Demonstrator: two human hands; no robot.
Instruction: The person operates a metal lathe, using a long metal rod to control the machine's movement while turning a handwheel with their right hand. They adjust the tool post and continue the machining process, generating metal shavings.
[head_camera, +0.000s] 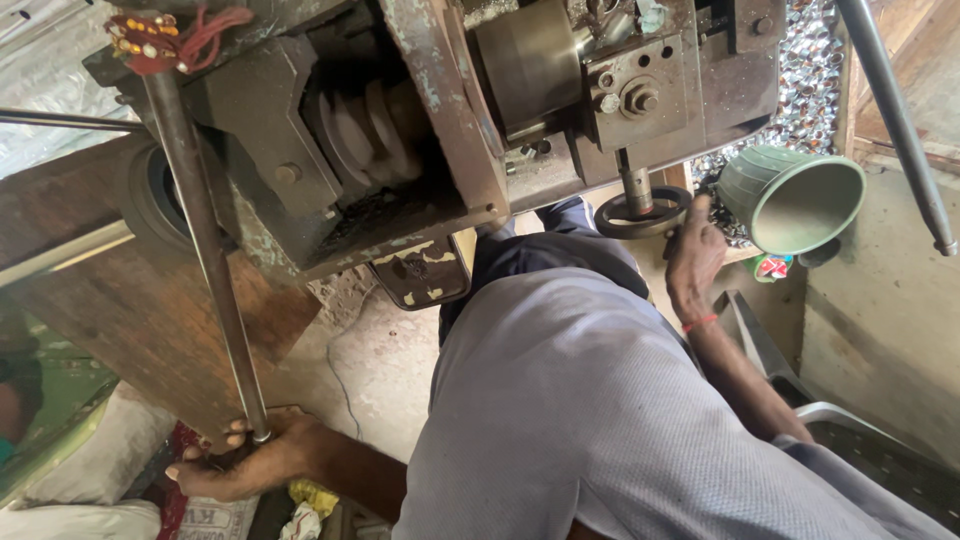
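Grey woven cloth of the person's shirt (600, 420) fills the near foreground, seen from above as they bend over an old machine (440, 110). Its body is dark cast metal, greasy and worn, with flaking pale-green paint, bolt heads and a stepped pulley set in a recess.

From the machine a long steel rod (205, 250) runs down toward the floor (375, 360); it is thin, round, dull grey, and tied at its top with red thread and small beads. Person's left hand (240, 460) is clamped around the lower end of this rod, fingers curled shut on it, forearm stretched out low near the floor.

On the other side a small black handwheel (645, 212) sits on a short spindle beneath the machine's front. Person's right hand (693, 255) rests against the wheel's rim, fingers bent over its edge and gripping it, the wrist wearing a thin red thread, the arm reaching up from the body.

Just beside that hand hangs a green ribbed funnel (795, 198), its wide mouth facing the viewer. Behind it lies a heap of small shiny metal pieces (810, 80). A second smooth grey bar (895, 120) slants down the right edge. Rough brown wooden boards (130, 300) stand at the left, and the floor is bare, dusty concrete.
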